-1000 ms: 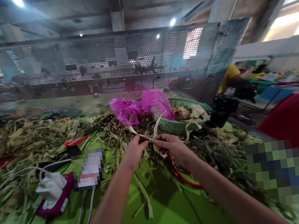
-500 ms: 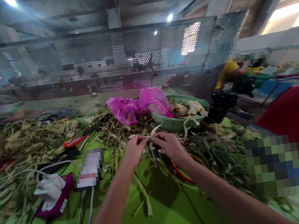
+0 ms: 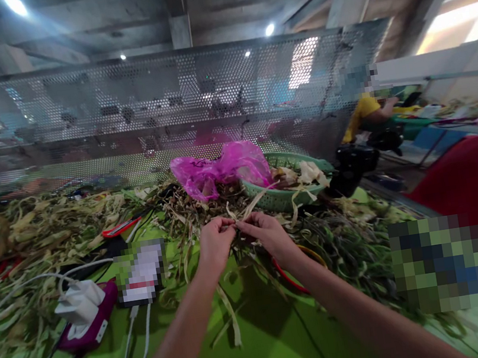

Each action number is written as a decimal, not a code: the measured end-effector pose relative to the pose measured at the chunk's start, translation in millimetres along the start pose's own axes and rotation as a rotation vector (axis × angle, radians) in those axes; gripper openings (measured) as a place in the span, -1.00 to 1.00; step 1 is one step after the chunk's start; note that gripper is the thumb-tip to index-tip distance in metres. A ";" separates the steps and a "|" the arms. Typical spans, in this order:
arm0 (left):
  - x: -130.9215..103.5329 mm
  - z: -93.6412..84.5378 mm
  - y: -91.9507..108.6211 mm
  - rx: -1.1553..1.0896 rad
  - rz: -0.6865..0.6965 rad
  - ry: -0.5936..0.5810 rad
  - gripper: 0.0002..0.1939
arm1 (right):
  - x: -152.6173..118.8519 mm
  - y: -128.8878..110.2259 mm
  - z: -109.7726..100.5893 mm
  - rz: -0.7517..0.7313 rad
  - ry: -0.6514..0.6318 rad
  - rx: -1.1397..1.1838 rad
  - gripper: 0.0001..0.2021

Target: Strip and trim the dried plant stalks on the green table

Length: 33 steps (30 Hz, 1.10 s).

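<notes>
Mid-desk (image 3: 254, 338): left hand (image 3: 214, 243) and right hand (image 3: 269, 235), two in all, meet over a pale strip (image 3: 255, 202).

Both hands narrow, fingertips pinching the strip between them; two ends show, one short and upright, one longer, slanting toward the basket (image 3: 278, 199); one piece or two, cannot tell. Toward far edge: one basket, one pink bag (image 3: 250, 162) overlapping its left side. Toward left edge: one purple socket (image 3: 106, 309), two white plugs (image 3: 80, 301), one phone (image 3: 144, 271) (blurred) just right of it, two white cables at its lower end. Beside right wrist: one red hoop (image 3: 289, 283), part hidden. Husks (image 3: 39, 226) heaped toward left edge, too tangled to count. Along far edge: one perforated screen (image 3: 144, 115). Beyond right edge: one person (image 3: 367, 109), yellow top.
</notes>
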State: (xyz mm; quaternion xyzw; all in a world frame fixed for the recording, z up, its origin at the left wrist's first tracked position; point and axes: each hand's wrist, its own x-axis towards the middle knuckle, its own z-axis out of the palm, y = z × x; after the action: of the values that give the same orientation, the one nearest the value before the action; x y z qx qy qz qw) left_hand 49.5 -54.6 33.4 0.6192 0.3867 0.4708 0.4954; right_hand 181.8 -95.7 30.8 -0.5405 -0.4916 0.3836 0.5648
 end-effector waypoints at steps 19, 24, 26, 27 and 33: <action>-14.3 17.1 -6.8 0.130 0.167 -0.051 -0.85 | 3.8 0.4 -4.4 -0.089 0.112 0.089 -0.69; -8.1 9.0 2.0 -0.184 0.046 -0.167 -0.79 | 0.1 -4.7 -3.5 -0.098 0.052 0.086 -0.71; -7.3 5.5 4.7 -0.324 -0.063 -0.201 -0.78 | -0.1 -7.2 -4.2 -0.147 0.048 -0.006 -0.71; -7.4 4.1 5.7 -0.393 -0.132 -0.217 -0.78 | -0.3 -8.8 -4.8 -0.169 0.042 -0.051 -0.71; -11.0 -0.6 14.1 -0.632 -0.378 -0.245 -0.69 | -4.5 -21.0 -7.6 -0.106 -0.119 0.014 -0.69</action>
State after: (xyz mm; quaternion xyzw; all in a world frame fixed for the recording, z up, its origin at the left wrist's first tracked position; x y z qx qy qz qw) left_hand 46.2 -67.9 45.1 0.4054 0.2679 0.3898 0.7823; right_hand 186.1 -104.4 51.5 -0.4859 -0.5496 0.3879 0.5580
